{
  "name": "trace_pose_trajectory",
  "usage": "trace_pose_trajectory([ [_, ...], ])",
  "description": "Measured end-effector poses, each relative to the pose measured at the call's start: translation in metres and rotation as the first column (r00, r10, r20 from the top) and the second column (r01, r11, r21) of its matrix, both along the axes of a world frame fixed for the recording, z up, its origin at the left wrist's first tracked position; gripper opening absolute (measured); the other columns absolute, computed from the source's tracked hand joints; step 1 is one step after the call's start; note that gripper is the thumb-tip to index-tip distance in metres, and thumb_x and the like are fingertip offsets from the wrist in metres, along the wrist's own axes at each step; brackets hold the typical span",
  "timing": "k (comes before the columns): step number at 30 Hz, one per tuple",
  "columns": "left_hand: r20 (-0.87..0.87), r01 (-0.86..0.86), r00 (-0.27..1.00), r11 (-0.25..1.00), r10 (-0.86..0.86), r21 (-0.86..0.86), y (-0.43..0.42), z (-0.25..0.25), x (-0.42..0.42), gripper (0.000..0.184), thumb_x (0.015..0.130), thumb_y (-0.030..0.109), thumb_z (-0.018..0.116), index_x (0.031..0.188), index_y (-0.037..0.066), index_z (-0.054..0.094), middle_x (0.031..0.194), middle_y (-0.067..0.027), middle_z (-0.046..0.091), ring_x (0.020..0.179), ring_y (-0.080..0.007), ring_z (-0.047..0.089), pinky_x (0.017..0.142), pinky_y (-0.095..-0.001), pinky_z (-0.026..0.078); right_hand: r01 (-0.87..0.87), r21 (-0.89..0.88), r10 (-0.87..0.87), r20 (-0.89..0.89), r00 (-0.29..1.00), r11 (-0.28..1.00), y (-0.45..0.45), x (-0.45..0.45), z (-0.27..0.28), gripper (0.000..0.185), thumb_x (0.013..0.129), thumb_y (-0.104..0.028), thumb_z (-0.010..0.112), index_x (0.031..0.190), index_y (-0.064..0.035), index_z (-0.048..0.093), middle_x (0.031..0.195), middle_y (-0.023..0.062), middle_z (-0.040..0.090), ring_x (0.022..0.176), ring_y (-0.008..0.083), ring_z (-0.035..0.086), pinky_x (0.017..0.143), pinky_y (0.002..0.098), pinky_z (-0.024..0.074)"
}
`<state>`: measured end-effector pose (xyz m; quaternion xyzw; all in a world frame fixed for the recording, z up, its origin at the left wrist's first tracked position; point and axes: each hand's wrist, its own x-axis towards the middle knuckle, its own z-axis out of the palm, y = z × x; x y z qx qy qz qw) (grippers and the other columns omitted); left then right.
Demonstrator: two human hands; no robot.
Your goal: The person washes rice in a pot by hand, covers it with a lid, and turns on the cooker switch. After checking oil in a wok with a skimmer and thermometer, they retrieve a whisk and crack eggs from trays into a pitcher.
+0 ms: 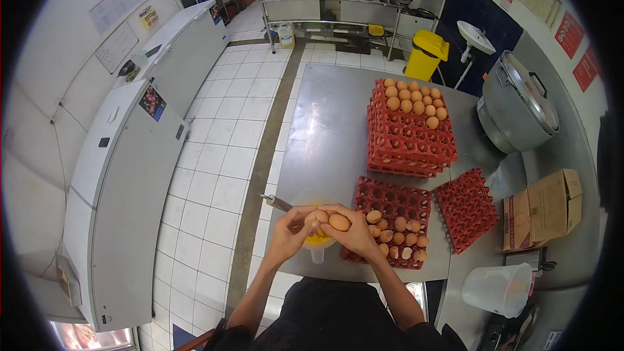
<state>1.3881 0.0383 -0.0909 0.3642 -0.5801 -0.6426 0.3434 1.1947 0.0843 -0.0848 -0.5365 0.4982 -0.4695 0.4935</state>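
Note:
My left hand (292, 229) and my right hand (356, 234) meet over a clear plastic jug (316, 255). Between their fingertips is a brown egg (318, 217), gripped from both sides; whether its shell is cracked I cannot tell. A second whole egg (338, 222) sits in my right hand. Yellow egg liquid (318, 238) shows in the jug below. A metal-handled utensil (278, 203) leans out of the jug to the left, its lower end hidden. Just right of my right hand, a red egg tray (387, 190) holds several brown shells, some visibly broken.
A tall stack of red trays (409, 146) bears whole eggs (406, 95) on the steel table (325, 104). Rightward are another red tray (467, 211), a cardboard box (545, 205), a translucent bucket (497, 289) and a large lidded cooker (518, 104). A yellow bin (426, 55) stands beyond.

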Motion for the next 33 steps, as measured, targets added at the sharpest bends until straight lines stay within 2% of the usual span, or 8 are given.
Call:
trace_pose_trajectory([
  [4, 0.019, 0.030, 0.999, 0.995, -0.028, -0.092, -0.008, 0.014, 0.006, 0.034, 0.093, 0.010, 0.071, 0.124, 0.001, 0.061, 0.109, -0.0105, 0.070, 0.093, -0.0142, 0.066, 0.081, -0.0292, 0.054, 0.058, -0.182, -0.064, -0.031, 0.997, 0.982, -0.005, 0.000, -0.005, 0.041, 0.084, -0.009, 0.074, 0.124, -0.0051, 0.065, 0.114, 0.0095, 0.068, 0.101, 0.0213, 0.066, 0.089, 0.0312, 0.0526],
  [6, 0.118, 0.058, 0.992, 0.978, -0.034, -0.201, -0.011, 0.034, 0.007, 0.033, 0.091, 0.008, 0.072, 0.122, 0.000, 0.062, 0.112, -0.0112, 0.070, 0.094, -0.0157, 0.067, 0.082, -0.0299, 0.054, 0.018, -0.314, -0.119, -0.307, 0.944, 0.949, -0.004, -0.006, 0.010, 0.044, 0.082, -0.007, 0.074, 0.125, -0.0110, 0.066, 0.105, 0.0103, 0.067, 0.090, 0.0259, 0.068, 0.080, 0.0335, 0.0550],
  [13, 0.434, 0.213, 0.899, 0.801, 0.064, -0.560, -0.011, 0.077, -0.004, 0.035, 0.083, 0.007, 0.077, 0.116, 0.001, 0.066, 0.119, -0.0138, 0.068, 0.087, -0.0251, 0.069, 0.076, -0.0322, 0.056, 0.058, -0.453, -0.218, -0.309, 0.926, 0.889, 0.000, -0.011, 0.017, 0.044, 0.080, -0.008, 0.072, 0.123, -0.0164, 0.069, 0.096, 0.0097, 0.065, 0.081, 0.0261, 0.067, 0.071, 0.0343, 0.0555],
  [23, 0.299, 0.098, 0.954, 0.913, 0.027, -0.396, 0.045, -0.008, -0.127, 0.036, 0.089, 0.008, 0.071, 0.123, 0.005, 0.058, 0.111, -0.0117, 0.067, 0.089, -0.0252, 0.068, 0.074, -0.0350, 0.056, 0.432, -0.122, -0.444, -0.091, 0.891, 0.893, 0.076, -0.081, -0.042, 0.051, 0.083, -0.016, 0.077, 0.128, -0.0050, 0.056, 0.106, 0.0151, 0.066, 0.100, 0.0223, 0.065, 0.087, 0.0331, 0.0503],
  [25, 0.497, 0.253, 0.868, 0.861, 0.000, -0.440, 0.047, -0.030, -0.167, 0.037, 0.094, 0.026, 0.066, 0.125, 0.008, 0.056, 0.106, -0.0145, 0.067, 0.093, -0.0322, 0.064, 0.083, -0.0438, 0.053, 0.500, -0.128, -0.516, -0.182, 0.837, 0.856, 0.099, -0.115, -0.052, 0.052, 0.083, -0.019, 0.076, 0.129, -0.0063, 0.055, 0.112, 0.0194, 0.067, 0.102, 0.0255, 0.067, 0.087, 0.0341, 0.0521],
  [27, 0.519, 0.292, 0.852, 0.757, 0.072, -0.584, 0.039, -0.039, -0.214, 0.035, 0.094, 0.028, 0.064, 0.121, 0.008, 0.058, 0.109, -0.0143, 0.066, 0.099, -0.0331, 0.061, 0.087, -0.0451, 0.051, 0.562, 0.180, -0.447, -0.436, 0.781, 0.807, 0.118, -0.155, -0.074, 0.050, 0.084, -0.026, 0.077, 0.125, -0.0061, 0.057, 0.114, 0.0198, 0.068, 0.104, 0.0277, 0.068, 0.087, 0.0350, 0.0523],
  [30, 0.450, 0.316, 0.888, 0.583, 0.098, -0.749, -0.008, -0.028, -0.271, 0.024, 0.090, 0.024, 0.064, 0.107, 0.008, 0.063, 0.108, -0.0148, 0.062, 0.109, -0.0359, 0.055, 0.092, -0.0478, 0.046, 0.574, -0.105, -0.564, -0.390, 0.727, 0.812, 0.141, -0.180, -0.088, 0.035, 0.085, -0.016, 0.075, 0.113, -0.0007, 0.062, 0.094, 0.0093, 0.069, 0.073, 0.0177, 0.067, 0.070, 0.0323, 0.0553],
  [33, 0.353, 0.266, 0.926, 0.436, 0.132, -0.860, -0.080, 0.002, -0.340, 0.021, 0.085, 0.014, 0.063, 0.105, 0.006, 0.062, 0.102, -0.0161, 0.060, 0.103, -0.0383, 0.057, 0.085, -0.0494, 0.049, 0.637, 0.022, -0.596, -0.328, 0.733, 0.771, 0.167, -0.189, -0.076, 0.029, 0.085, -0.015, 0.075, 0.108, -0.0001, 0.066, 0.092, 0.0094, 0.071, 0.077, 0.0146, 0.067, 0.071, 0.0299, 0.0556],
])
